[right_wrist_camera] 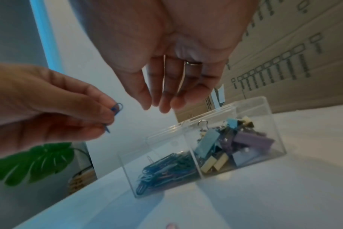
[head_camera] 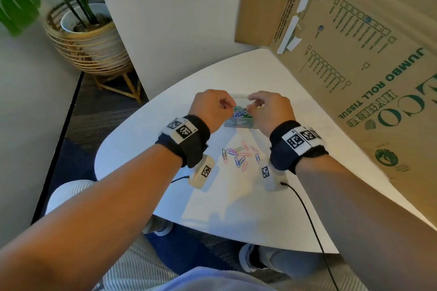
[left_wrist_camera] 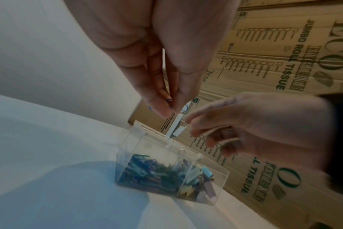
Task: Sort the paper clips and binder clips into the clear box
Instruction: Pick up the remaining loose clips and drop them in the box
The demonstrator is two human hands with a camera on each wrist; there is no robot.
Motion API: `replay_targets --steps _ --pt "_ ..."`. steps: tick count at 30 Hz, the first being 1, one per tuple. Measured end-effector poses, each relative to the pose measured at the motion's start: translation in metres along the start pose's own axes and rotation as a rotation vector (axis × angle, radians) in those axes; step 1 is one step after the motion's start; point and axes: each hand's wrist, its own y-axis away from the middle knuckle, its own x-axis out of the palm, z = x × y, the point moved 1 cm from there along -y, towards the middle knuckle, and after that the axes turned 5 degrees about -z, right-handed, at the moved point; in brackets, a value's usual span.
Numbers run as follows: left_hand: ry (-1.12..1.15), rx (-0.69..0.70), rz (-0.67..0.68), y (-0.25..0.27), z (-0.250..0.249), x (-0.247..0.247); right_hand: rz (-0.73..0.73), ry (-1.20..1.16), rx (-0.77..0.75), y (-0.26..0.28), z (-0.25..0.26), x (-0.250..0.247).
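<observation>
A clear box (head_camera: 238, 124) with two compartments stands on the white table (head_camera: 236, 208). Its left compartment holds coloured paper clips (right_wrist_camera: 166, 168); the right one holds pastel binder clips (right_wrist_camera: 241, 139). My left hand (head_camera: 230, 105) hovers over the box's left side and pinches a blue paper clip (right_wrist_camera: 116, 110) between thumb and fingertips. Over the right side, my right hand (right_wrist_camera: 159, 103) hangs with fingers loosely extended and holds nothing. Several loose paper clips (head_camera: 238, 156) lie on the table between my wrists, nearer to me than the box.
A large cardboard carton (head_camera: 354, 54) leans along the table's right and back sides, close behind the box. A potted plant in a wicker stand (head_camera: 87, 38) stands on the floor at far left. A black cable (head_camera: 307, 215) runs from my right wrist.
</observation>
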Motion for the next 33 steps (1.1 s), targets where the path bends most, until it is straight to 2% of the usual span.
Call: replay_targets --steps 2,4,9,13,16,19,21,26,33 --pt "-0.04 0.009 0.008 -0.011 -0.005 0.004 -0.064 -0.09 0.03 0.012 -0.007 -0.002" --pt "-0.112 0.034 0.039 -0.02 -0.01 0.01 -0.057 -0.091 0.041 0.025 -0.015 -0.003" --pt "-0.234 0.034 0.18 -0.027 -0.014 0.021 0.104 -0.007 0.103 0.051 -0.04 0.001" --pt "-0.297 0.17 0.208 -0.006 -0.021 0.014 0.227 0.08 0.118 0.063 -0.055 -0.001" --pt "-0.432 0.25 0.361 0.02 -0.019 0.019 0.313 0.124 0.125 0.072 -0.064 -0.002" --pt "-0.596 0.21 0.536 0.039 -0.005 0.037 0.378 0.198 0.128 0.076 -0.069 0.002" --pt "-0.686 0.203 0.586 0.043 0.003 0.046 0.383 0.2 0.126 0.078 -0.069 0.004" --pt "-0.654 0.19 0.617 0.04 0.012 0.052 0.402 0.258 0.115 0.078 -0.062 0.009" --pt "-0.567 0.186 0.545 0.04 0.017 0.05 0.432 0.356 0.038 0.069 -0.039 0.025"
